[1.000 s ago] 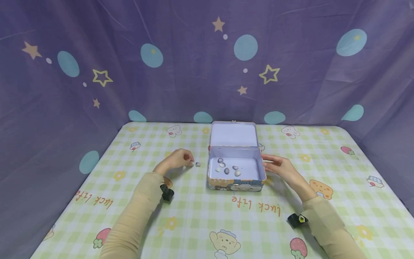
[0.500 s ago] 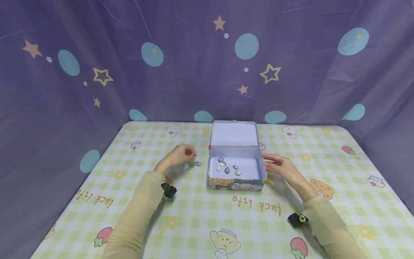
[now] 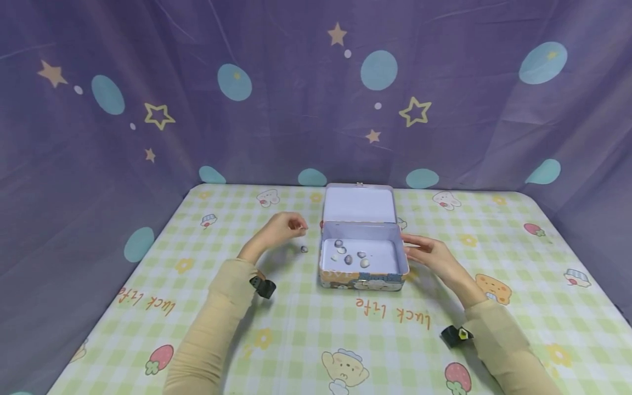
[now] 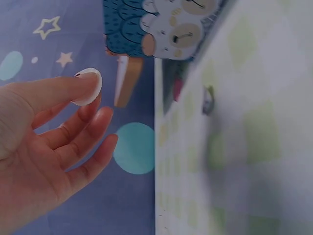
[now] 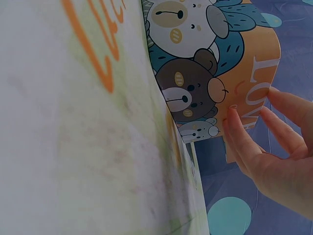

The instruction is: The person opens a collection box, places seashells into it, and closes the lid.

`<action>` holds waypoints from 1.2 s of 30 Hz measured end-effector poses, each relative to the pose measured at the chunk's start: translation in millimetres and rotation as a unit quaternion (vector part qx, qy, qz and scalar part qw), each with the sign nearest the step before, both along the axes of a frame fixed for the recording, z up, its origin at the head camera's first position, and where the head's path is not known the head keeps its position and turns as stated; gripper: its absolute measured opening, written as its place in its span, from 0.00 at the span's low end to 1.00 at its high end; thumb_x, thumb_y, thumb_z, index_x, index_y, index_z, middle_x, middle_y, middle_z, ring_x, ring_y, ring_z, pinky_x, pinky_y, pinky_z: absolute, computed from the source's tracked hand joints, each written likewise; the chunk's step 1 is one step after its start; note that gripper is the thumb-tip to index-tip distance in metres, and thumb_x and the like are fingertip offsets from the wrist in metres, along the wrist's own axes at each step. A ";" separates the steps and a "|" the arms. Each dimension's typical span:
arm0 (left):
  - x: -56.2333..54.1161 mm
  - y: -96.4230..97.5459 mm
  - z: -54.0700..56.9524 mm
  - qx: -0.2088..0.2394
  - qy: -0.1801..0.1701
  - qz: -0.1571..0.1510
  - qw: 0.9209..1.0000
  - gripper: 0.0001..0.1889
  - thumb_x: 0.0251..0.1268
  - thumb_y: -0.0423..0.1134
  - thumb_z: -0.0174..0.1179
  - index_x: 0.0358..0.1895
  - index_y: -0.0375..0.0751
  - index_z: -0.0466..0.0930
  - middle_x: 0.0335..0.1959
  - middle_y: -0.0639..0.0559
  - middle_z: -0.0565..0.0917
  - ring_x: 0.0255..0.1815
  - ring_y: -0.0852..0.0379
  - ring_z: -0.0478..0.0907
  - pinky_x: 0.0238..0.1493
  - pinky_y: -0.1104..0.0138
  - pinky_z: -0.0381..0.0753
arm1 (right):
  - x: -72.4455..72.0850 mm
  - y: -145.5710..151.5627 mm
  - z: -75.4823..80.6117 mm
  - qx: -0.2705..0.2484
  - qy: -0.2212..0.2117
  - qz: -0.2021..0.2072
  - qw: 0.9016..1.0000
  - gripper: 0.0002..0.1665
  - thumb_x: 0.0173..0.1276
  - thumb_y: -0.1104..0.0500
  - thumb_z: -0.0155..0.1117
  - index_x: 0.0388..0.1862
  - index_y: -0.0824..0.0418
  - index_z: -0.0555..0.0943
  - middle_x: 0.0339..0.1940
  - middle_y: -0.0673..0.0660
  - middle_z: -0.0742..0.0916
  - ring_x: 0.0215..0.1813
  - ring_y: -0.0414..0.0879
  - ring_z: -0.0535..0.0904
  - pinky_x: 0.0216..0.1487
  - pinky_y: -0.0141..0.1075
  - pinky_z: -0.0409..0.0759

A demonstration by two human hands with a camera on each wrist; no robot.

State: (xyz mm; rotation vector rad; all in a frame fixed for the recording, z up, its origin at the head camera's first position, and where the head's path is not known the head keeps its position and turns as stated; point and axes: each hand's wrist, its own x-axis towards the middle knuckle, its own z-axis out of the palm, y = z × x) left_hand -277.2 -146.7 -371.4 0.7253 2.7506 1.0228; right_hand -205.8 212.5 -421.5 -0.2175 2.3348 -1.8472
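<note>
My left hand (image 3: 281,229) is raised over the cloth, left of a tin box (image 3: 340,281). Between its thumb and fingers it pinches a small white seashell (image 4: 99,88), whose pale rim shows in the left wrist view. Below the fingertips a single seashell (image 3: 304,249) lies on the tablecloth. The box's hinged lid (image 3: 359,203) stands up at the back, and several small seashells (image 3: 348,259) lie on its white floor. At the box's right side my right hand (image 3: 435,259) rests with its extended fingers against the wall, as the right wrist view shows up close.
A green-and-white checked tablecloth (image 3: 276,351) with printed cartoon figures covers the table. Behind it and at both sides hangs a purple curtain (image 3: 296,131) with stars and balloons. Black camera mounts (image 3: 263,286) sit on both wrists.
My left hand has lifted the pinched seashell from beside the loose one and moved up and right, toward the box. My right hand stays at the box's right side.
</note>
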 end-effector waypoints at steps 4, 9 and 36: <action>1.1 4.4 5.5 0.015 0.009 0.000 1.000 0.05 0.53 0.32 0.59 0.34 0.35 0.79 0.27 0.50 0.77 0.31 0.56 0.72 0.35 0.67 0.72 | 0.8 -1.1 2.3 -0.006 -0.011 -0.001 1.000 0.33 0.60 0.53 0.60 0.61 0.68 0.65 0.59 0.67 0.71 0.44 0.32 0.76 0.46 0.30 0.75; 2.6 10.7 11.2 0.018 0.021 -0.008 1.000 0.05 0.53 0.31 0.60 0.33 0.35 0.79 0.26 0.49 0.78 0.30 0.56 0.72 0.35 0.67 0.72 | 1.7 -2.0 5.4 -0.009 -0.025 -0.001 1.000 0.33 0.61 0.54 0.59 0.61 0.68 0.64 0.60 0.67 0.70 0.45 0.33 0.76 0.49 0.33 0.74; 13.2 53.1 20.9 0.005 0.016 -0.093 0.996 0.04 0.55 0.34 0.59 0.32 0.38 0.79 0.25 0.52 0.78 0.28 0.60 0.73 0.32 0.71 0.73 | 2.6 -2.1 7.6 -0.013 -0.024 0.003 1.000 0.33 0.61 0.55 0.59 0.62 0.68 0.64 0.60 0.66 0.70 0.49 0.39 0.76 0.48 0.31 0.74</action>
